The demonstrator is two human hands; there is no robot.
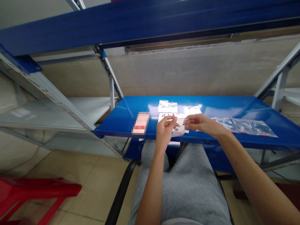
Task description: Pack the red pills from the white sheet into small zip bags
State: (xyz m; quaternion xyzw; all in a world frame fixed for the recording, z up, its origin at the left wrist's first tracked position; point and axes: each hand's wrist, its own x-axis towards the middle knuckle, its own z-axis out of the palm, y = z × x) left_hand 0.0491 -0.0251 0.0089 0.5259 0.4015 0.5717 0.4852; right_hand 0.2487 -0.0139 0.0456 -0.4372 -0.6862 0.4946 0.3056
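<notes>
My left hand pinches the left edge of a clear plastic zip bag over the front edge of the blue shelf table. At the bag's upper right, the fingers of my right hand are closed on its top strip. Beneath the bag lies a white sheet with small dark red pieces along its far side. What is inside the held bag, if anything, is too small to make out.
Small clear bags lie behind the sheet, and another bag lies to the right. Several larger bags with reddish contents line the right. A blurred pink-and-red item lies left. A blue beam crosses above; a red stool stands lower left.
</notes>
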